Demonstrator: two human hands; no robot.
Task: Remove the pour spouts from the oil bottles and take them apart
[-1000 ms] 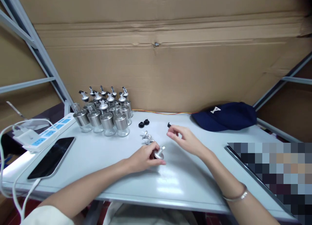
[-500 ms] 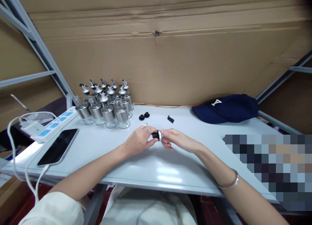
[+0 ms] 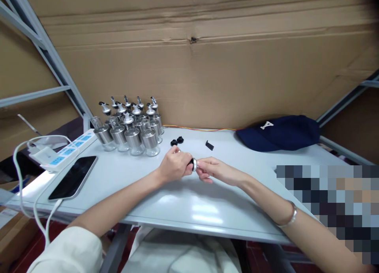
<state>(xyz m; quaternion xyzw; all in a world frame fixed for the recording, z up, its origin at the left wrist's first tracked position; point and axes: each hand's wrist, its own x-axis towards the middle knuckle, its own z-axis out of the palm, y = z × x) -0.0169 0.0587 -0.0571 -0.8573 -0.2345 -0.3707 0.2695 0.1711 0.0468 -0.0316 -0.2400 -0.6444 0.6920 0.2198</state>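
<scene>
Both of my hands meet over the front half of the table around one pour spout [image 3: 194, 165] with a silver collar and a black stopper. My left hand [image 3: 175, 165] is closed round its black stopper end and hides most of it. With fingertips pinched, my right hand [image 3: 213, 169] grips the spout from the right, at the silver side. Just beyond my left hand lie two small round black plastic pieces [image 3: 180, 139]. A flat black plastic part [image 3: 210, 145] rests farther right.
Several glass bottles with steel sleeves [image 3: 134, 137], most topped with spouts, stand at back left. Left of them are a white power strip [image 3: 66, 151], a phone [image 3: 74, 177] and cables. A navy cap [image 3: 281, 133] lies back right, before a cardboard wall [image 3: 207, 79].
My left fingers have closed farther over the black ribbed stopper, covering more of it. My right hand keeps its pinch. The whole view has shifted slightly.
</scene>
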